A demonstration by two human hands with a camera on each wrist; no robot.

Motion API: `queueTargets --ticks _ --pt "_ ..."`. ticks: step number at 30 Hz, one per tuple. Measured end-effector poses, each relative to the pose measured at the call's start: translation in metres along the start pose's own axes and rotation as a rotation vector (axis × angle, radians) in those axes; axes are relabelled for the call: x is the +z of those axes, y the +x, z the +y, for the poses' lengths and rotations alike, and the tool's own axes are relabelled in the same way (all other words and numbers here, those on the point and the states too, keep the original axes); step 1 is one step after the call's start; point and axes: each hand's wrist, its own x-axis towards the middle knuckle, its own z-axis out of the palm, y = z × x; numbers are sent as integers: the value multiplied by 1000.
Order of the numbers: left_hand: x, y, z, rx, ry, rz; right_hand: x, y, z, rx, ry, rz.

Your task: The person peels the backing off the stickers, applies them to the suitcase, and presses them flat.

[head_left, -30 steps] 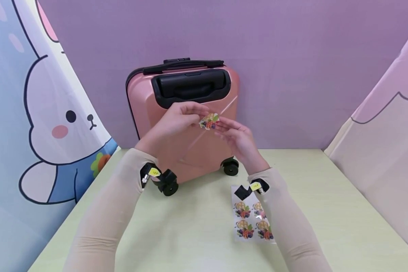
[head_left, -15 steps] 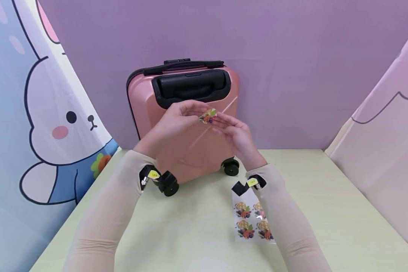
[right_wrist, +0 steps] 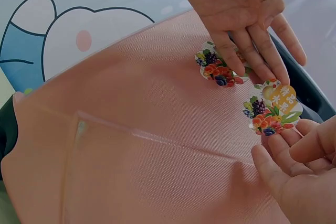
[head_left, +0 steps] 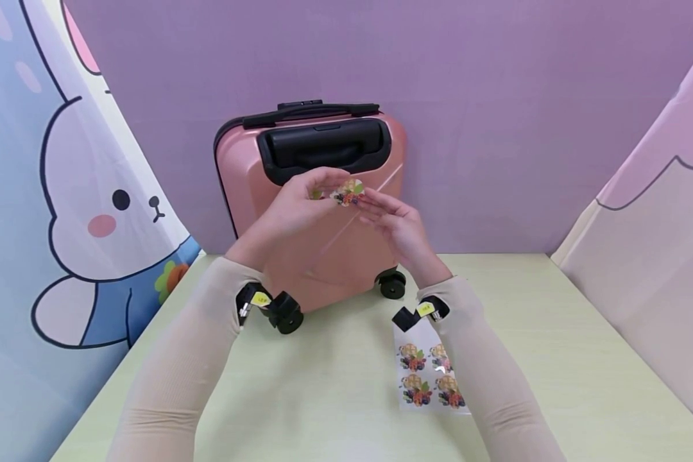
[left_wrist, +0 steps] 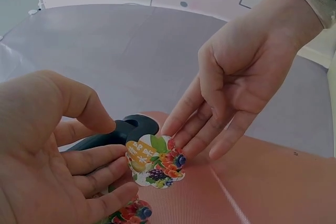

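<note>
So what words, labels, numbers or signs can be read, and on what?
None is legible.
Front sticker: white characters, too blurred to read.
Partly hidden sticker: no lettering made out.
Left wrist's yellow tag, right wrist's yellow tag: marks too small.
Sticker sheet: any lettering too small.

We touch a multicoloured fruit-printed sticker (head_left: 348,193) with our bare left hand (head_left: 302,200) and right hand (head_left: 403,231), a pink hard-shell suitcase (head_left: 335,256) behind it; a white sheet of fruit stickers (head_left: 423,337) lies on the pale green table (head_left: 554,359), partly behind our beige right sleeve (head_left: 491,359)
</note>
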Motion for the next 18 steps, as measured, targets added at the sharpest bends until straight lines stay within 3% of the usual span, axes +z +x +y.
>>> queueTargets --ticks 9,18 --pt "-1 -1 1 3 60 10 5 -1 -1 -19 -173 19" --pt "-2 -1 2 25 28 12 6 -4 1 -72 -262 4"
